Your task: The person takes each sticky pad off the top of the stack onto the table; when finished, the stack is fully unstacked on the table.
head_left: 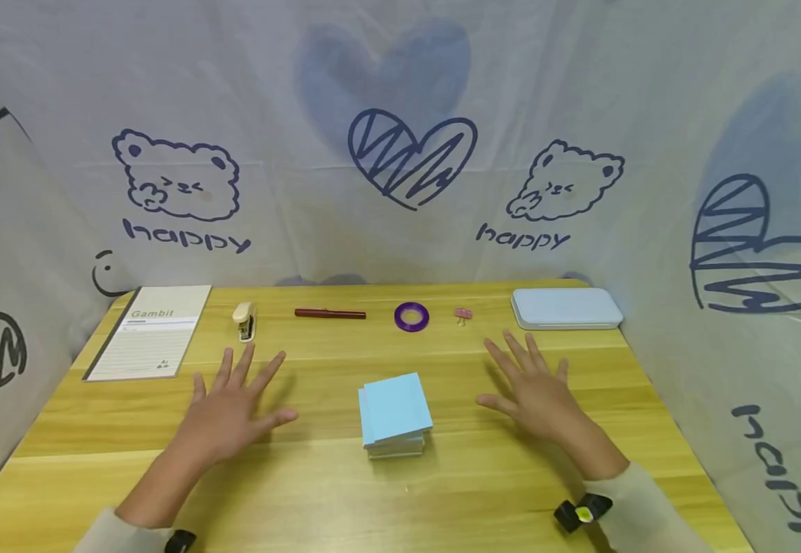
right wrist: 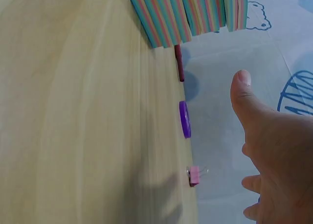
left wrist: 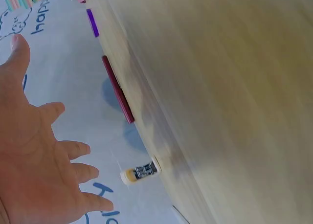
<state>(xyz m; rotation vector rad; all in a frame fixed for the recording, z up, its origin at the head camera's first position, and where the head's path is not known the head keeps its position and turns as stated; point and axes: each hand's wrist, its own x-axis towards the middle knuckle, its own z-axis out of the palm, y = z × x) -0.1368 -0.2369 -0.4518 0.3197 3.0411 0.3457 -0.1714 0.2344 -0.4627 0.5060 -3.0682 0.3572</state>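
So I've got the wooden worktop [head_left: 345,491] in front of me, with the notebook [head_left: 151,330] far left and the pale blue case [head_left: 566,307] far right. The stack of sticky notes [head_left: 395,415] sits in the middle, between my two hands and touching neither. My left hand [head_left: 230,411] is palm down, fingers spread wide, nothing in its grip. My right hand [head_left: 531,392] is the same, flat, splayed and holding nothing. Behind them: stapler [head_left: 245,320], dark red pen [head_left: 329,313], purple tape ring [head_left: 412,316], tiny pink binder clip [head_left: 463,314]. The wrist views are blurry, palms cut off at the edge.
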